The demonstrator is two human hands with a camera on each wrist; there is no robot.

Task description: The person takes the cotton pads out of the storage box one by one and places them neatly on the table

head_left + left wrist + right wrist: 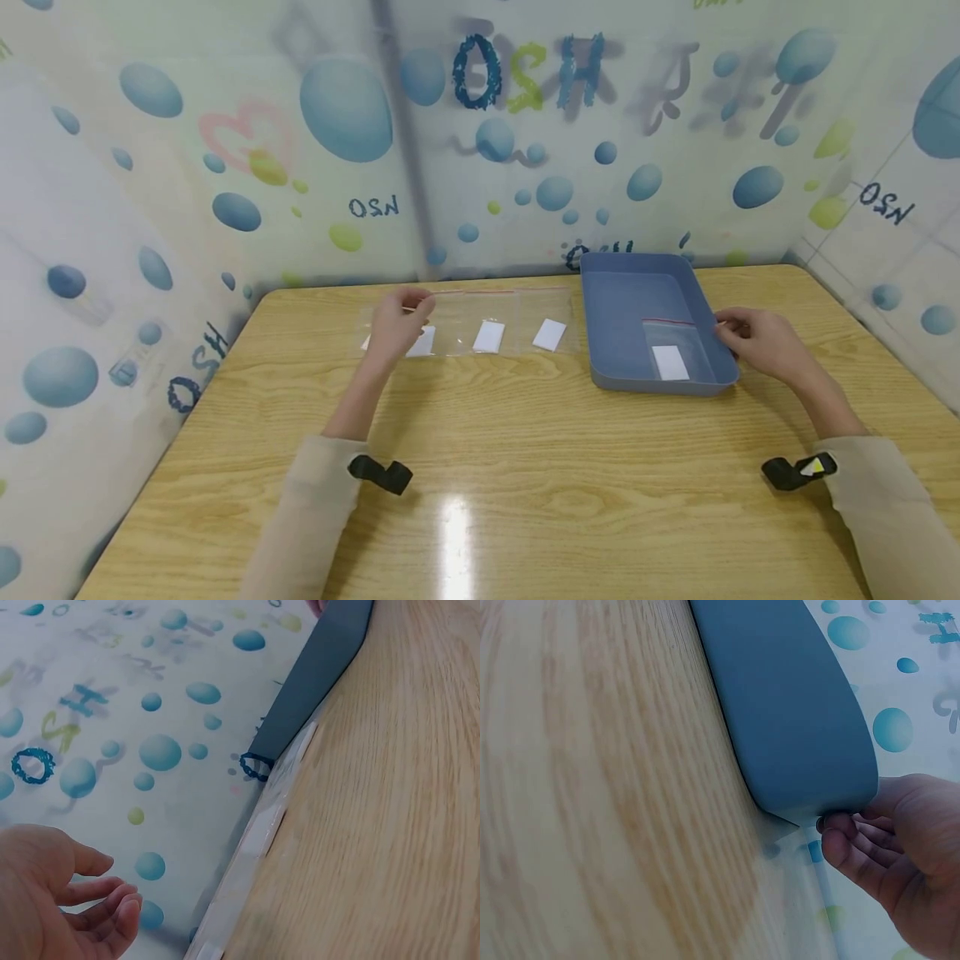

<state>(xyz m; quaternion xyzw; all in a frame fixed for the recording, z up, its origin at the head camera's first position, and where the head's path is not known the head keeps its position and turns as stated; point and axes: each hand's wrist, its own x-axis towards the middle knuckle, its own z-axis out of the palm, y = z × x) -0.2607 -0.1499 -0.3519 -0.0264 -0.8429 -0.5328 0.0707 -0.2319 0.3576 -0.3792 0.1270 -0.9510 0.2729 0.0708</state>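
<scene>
A blue-grey tray (626,321) stands on the table, right of centre. Thumb and fingers of my right hand (765,340) pinch its right wall at the rim; the right wrist view shows the fingers at the tray's corner (810,750). Inside lies a clear zip bag (670,335) with a white card in it. Left of the tray, several clear zip bags lie in a row, with white cards (550,335) in them. My left hand (397,325) is over the row's left end and partly hides it. Its fingers are loosely bent with nothing between them in the left wrist view.
A wooden table (480,442) spreads below both arms. Behind it hangs a wall covering (442,183) with blue bubbles and letters, close to the table's back edge. Black bands are strapped on both sleeves.
</scene>
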